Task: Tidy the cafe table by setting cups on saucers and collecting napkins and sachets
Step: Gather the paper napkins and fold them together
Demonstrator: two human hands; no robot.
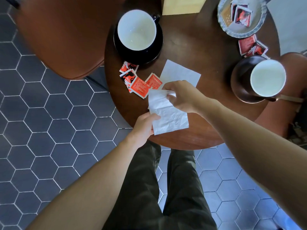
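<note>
Dark green trousers (159, 188) fill the bottom of the view, standing on blue hexagonal floor tiles (49, 130), with both bare forearms reaching forward over them to a round dark wooden table (191, 138).

At the near edge of the table the left hand (142, 127) is closed in a pinch on the lower left edge of a creased white napkin (167, 117). Just beyond, the right hand (181, 97) is curled over the same napkin's upper edge, fingertips gripping it; whether the sheet rests on the wood or is lifted off it cannot be told. The right hand covers the near corner of a second, flat napkin (181, 73) lying on the table.

Left of that, a loose cluster of red sachets (136, 80) overlaps at the table's left edge, one tucked partly under the held napkin. Behind them a white-lined cup (137, 29) sits on a black saucer (154, 52). At the right, another empty cup (267, 78) sits on a brown saucer (240, 83), which overhangs the table's rim.

Farther right, two sachets (252, 47) lie just below a silver tray (259, 19) holding more sachets; the tray's top is cut off by the frame. A pale yellow object (181, 5) at the top edge is too cropped to identify. Brown chair seats (66, 39) stand on the left and at the far right.
</note>
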